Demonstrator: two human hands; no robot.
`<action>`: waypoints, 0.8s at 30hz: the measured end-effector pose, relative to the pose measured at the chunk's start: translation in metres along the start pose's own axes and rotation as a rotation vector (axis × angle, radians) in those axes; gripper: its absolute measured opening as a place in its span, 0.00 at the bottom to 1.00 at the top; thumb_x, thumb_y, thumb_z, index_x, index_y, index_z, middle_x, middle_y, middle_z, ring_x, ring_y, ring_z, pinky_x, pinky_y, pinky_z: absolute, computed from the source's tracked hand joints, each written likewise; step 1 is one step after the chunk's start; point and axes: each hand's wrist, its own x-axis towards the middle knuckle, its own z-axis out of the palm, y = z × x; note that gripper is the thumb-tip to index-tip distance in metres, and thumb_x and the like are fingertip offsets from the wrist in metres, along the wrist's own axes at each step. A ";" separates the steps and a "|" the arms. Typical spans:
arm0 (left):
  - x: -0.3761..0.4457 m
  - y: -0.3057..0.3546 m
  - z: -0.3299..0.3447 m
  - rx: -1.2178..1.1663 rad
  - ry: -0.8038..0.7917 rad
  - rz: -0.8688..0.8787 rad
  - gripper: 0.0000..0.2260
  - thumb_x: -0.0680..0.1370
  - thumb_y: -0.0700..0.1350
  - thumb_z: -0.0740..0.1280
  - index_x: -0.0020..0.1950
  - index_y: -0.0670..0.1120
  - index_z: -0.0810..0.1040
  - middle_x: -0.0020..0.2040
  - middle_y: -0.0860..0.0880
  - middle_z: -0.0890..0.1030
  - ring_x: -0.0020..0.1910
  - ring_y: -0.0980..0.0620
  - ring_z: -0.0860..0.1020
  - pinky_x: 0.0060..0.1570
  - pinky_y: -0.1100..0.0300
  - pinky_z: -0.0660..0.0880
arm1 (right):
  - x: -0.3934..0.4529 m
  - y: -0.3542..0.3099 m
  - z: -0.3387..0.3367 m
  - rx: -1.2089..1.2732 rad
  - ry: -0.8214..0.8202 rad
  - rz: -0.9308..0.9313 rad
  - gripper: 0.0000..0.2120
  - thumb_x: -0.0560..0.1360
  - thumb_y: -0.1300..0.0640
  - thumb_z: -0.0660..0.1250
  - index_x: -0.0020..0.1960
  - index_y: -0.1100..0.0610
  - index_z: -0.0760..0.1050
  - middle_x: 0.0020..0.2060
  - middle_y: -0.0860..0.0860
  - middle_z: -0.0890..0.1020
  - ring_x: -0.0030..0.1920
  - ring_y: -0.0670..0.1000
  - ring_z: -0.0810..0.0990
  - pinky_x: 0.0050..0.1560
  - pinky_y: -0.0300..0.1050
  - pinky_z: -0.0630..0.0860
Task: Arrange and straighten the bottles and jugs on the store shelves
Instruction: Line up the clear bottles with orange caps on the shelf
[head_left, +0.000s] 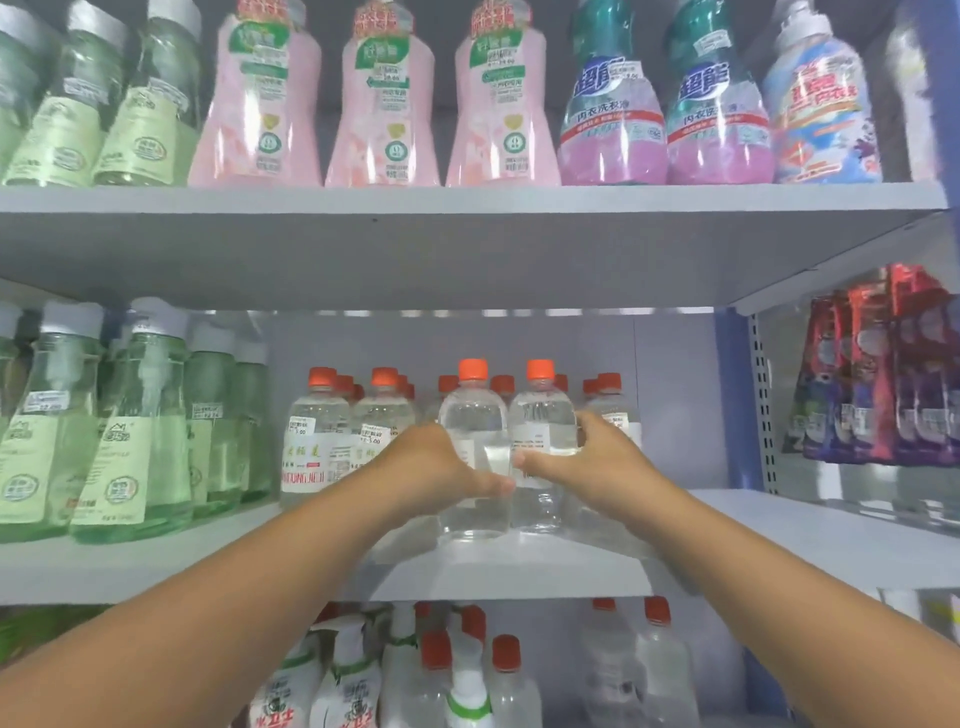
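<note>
1. Clear plastic bottles with orange caps: front pair, left one (471, 447) and right one (543, 441), upright, touching, near middle shelf (208, 566) front edge.
2. Left hand (434, 467) curled round left one, right hand (597, 457) round right one; likely squaring both with rows behind.
3. Green pump bottles (130, 431) just left.

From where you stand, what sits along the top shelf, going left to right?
Pale green bottles → three pink bottles → two teal-topped bottles with purple liquid → a blue-and-white labelled bottle. What stands at the far right edge is too blurred to name.
</note>
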 end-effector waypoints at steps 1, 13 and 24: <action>0.003 0.001 -0.002 0.012 0.004 0.017 0.44 0.64 0.67 0.81 0.75 0.52 0.71 0.65 0.53 0.81 0.57 0.51 0.81 0.51 0.55 0.80 | 0.003 0.002 0.002 0.000 -0.015 -0.006 0.24 0.70 0.43 0.80 0.39 0.16 0.69 0.37 0.22 0.79 0.38 0.26 0.78 0.39 0.37 0.74; 0.058 0.027 -0.074 0.265 0.068 0.249 0.23 0.76 0.59 0.75 0.68 0.55 0.79 0.54 0.56 0.83 0.45 0.52 0.84 0.54 0.56 0.80 | 0.032 0.002 0.024 -0.086 -0.067 0.017 0.14 0.66 0.37 0.79 0.46 0.29 0.76 0.39 0.37 0.84 0.41 0.44 0.85 0.31 0.47 0.83; 0.095 0.017 -0.085 0.354 0.018 0.247 0.14 0.78 0.56 0.72 0.57 0.49 0.86 0.51 0.48 0.87 0.46 0.49 0.87 0.50 0.52 0.84 | 0.071 -0.037 -0.003 -0.437 -0.077 0.093 0.40 0.69 0.20 0.61 0.57 0.55 0.79 0.48 0.54 0.86 0.45 0.55 0.86 0.51 0.50 0.81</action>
